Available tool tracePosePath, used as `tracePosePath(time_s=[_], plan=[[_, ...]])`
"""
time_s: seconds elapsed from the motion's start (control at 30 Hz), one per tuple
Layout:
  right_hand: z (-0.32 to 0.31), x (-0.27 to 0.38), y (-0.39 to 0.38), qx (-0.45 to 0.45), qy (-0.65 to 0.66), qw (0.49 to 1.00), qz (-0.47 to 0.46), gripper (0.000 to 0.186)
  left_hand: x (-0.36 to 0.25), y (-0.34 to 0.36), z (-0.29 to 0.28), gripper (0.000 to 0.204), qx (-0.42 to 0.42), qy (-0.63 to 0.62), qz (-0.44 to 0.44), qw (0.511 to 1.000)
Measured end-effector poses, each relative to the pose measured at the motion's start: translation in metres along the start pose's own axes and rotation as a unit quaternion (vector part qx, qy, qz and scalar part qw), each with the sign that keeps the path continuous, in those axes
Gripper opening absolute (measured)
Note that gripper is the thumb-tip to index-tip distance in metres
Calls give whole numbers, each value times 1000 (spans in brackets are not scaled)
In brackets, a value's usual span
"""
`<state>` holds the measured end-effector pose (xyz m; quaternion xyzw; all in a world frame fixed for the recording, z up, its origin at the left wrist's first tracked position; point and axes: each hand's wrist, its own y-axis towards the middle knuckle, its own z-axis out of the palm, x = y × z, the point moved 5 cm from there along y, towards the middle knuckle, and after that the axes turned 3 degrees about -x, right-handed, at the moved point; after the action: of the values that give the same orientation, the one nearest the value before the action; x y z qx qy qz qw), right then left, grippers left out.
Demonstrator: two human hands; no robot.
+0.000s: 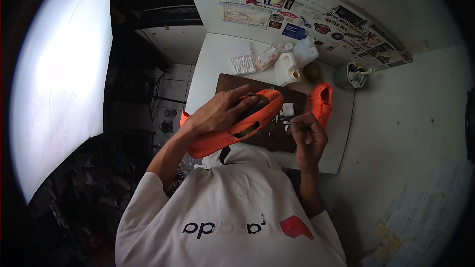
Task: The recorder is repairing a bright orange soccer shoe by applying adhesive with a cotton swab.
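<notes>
An orange shoe (210,144) is tilted in front of my chest. My left hand (217,111) grips it, fingers bent over a dark area of the shoe. A dark, greenish patch shows through a gap in its side. To the right, my right hand (310,141) is closed in a pinch on a white cotton swab (287,123), its tip just off the shoe. Beneath both hands lies a dark brown board (231,83). A white pad (288,110) and small white bits rest on it. The matching orange shoe (321,105) stands at the board's right edge.
At the back of the white table (213,49) are a box of cotton swabs (242,65), a clear plastic package (267,58) and two jugs (286,70). A pot of tools (348,75) stands at the far right corner. A stickered panel (316,15) rises behind.
</notes>
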<state>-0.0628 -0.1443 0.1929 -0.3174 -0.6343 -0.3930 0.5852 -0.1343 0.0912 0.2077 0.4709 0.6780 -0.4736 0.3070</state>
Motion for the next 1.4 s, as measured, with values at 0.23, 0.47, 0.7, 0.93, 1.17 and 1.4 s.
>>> tracePosePath(time_s=[0.23, 0.47, 0.7, 0.93, 1.17, 1.4], plan=[[18, 50, -3, 2, -86, 986, -141, 10, -22, -25, 0, 52, -4, -5, 23, 1000], [29, 73, -10, 3, -151, 971, -185, 11, -24, -29, 1, 53, -10, -7, 44, 999], [27, 76, -9, -6, -202, 951, -235, 12, -36, -33, -1, 51, -11, 18, 62, 998], [15, 64, -5, -44, -189, 962, -194, 12, -38, -34, -2, 51, -5, 23, 54, 998], [18, 66, -5, -16, -215, 955, -202, 12, -35, -29, 1, 51, -5, 18, 73, 997], [27, 74, -7, -22, -219, 949, -227, 8, -32, -31, 2, 51, -11, 22, 69, 997]])
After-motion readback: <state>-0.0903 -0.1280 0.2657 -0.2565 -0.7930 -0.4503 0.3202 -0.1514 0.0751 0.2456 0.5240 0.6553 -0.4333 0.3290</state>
